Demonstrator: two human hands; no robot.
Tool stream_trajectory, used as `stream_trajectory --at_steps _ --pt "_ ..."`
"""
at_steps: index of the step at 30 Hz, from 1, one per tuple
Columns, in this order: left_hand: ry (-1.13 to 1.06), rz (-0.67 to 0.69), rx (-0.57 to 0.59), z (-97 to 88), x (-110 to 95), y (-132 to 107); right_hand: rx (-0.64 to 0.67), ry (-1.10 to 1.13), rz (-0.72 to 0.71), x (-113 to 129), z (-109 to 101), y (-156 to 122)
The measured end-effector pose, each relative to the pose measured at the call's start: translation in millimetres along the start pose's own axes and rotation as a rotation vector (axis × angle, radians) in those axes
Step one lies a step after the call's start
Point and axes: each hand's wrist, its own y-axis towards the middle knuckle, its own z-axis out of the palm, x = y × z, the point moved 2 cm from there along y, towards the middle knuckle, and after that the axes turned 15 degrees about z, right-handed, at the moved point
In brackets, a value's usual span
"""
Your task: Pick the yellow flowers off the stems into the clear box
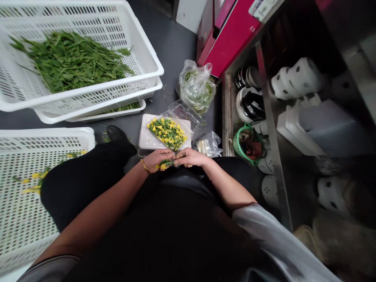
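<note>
My left hand is cupped shut around a small bunch of yellow flower buds with green stems. My right hand meets it from the right, fingers pinched on the same bunch. Both hands hover over my lap, just in front of a white tray. On that tray lies a pile of yellow flowers and green stems on clear plastic. A gold bracelet is on my left wrist.
A stack of white perforated baskets holds green leafy stems at the upper left. Another white basket with a few yellow bits is at the left. A plastic bag of greens, a steel shelf with a green basket.
</note>
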Motion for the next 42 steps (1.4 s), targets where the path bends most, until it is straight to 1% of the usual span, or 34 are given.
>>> stream_trajectory --at_steps 2,4,5,6,8,9,10,11,13,15,17,18,20,23,25,26,28,29,31,33,35,36,37,39,40,42 --pt "-0.002 0.058 0.03 2.6 -4 -3 -0.041 -0.035 -0.016 4 -7 -5" --pt "-0.058 0.123 0.042 3.3 -9 -5 -0.117 -0.014 -0.048 5 -19 -6" --pt "-0.098 0.145 0.056 3.0 -11 -6 -0.193 0.011 -0.059 4 -26 -4" --pt "-0.141 0.159 0.081 2.7 -12 -7 -0.301 0.032 -0.061 3 -35 0" --pt "-0.221 0.17 0.136 1.9 -15 -8 -0.561 0.004 -0.039 0 -54 13" --pt "-0.244 0.171 0.15 1.6 -15 -8 -0.672 -0.062 -0.018 -1 -62 22" --pt "-0.249 0.169 0.149 1.3 -15 -8 -0.754 -0.16 0.012 0 -68 33" --pt "-0.238 0.163 0.137 1.1 -14 -7 -0.809 -0.28 0.051 2 -71 45" --pt "-0.182 0.148 0.093 1.1 -12 -4 -0.852 -0.533 0.149 7 -73 71" --pt "-0.127 0.148 0.045 0.9 -10 -2 -0.841 -0.731 0.248 13 -70 93" --pt "-0.096 0.173 -0.01 -0.1 -10 1 -0.792 -0.844 0.313 17 -67 107" --pt "-0.088 0.189 -0.04 -0.9 -10 2 -0.772 -0.872 0.324 17 -67 110" --pt "-0.075 0.213 -0.096 -2.2 -11 4 -0.76 -0.886 0.306 16 -68 107" --pt "-0.024 0.199 -0.182 -3.2 -11 7 -0.762 -0.829 0.21 11 -73 85" --pt "0.024 0.175 -0.247 -3.4 -10 9 -0.775 -0.748 0.137 5 -74 64" --pt "0.055 0.184 -0.279 -3.5 -9 9 -0.777 -0.697 0.1 2 -73 54" --pt "0.148 0.249 -0.336 -4.1 -9 9 -0.75 -0.576 0.022 -3 -69 35" --pt "0.221 0.297 -0.362 -4.6 -10 8 -0.714 -0.514 -0.019 -6 -65 26" --pt "0.408 0.389 -0.381 -4.9 -14 5 -0.602 -0.412 -0.092 -8 -56 11" --pt "0.601 0.463 -0.342 -3.4 -17 2 -0.473 -0.35 -0.126 -8 -46 -1" --pt "0.742 0.521 -0.234 0.4 -17 1 -0.367 -0.333 -0.132 -5 -37 -11" --pt "0.786 0.534 -0.169 2.8 -16 0 -0.337 -0.342 -0.135 -3 -34 -14" --pt "0.815 0.535 -0.108 5.1 -14 0 -0.326 -0.359 -0.143 -2 -30 -16" --pt "0.832 0.512 -0.02 8.9 -9 0 -0.356 -0.397 -0.172 2 -26 -18" --pt "0.823 0.497 0.0 10.1 -7 0 -0.379 -0.407 -0.19 3 -24 -18" --pt "0.775 0.474 0.002 11.2 -6 -1 -0.422 -0.391 -0.222 5 -19 -16"
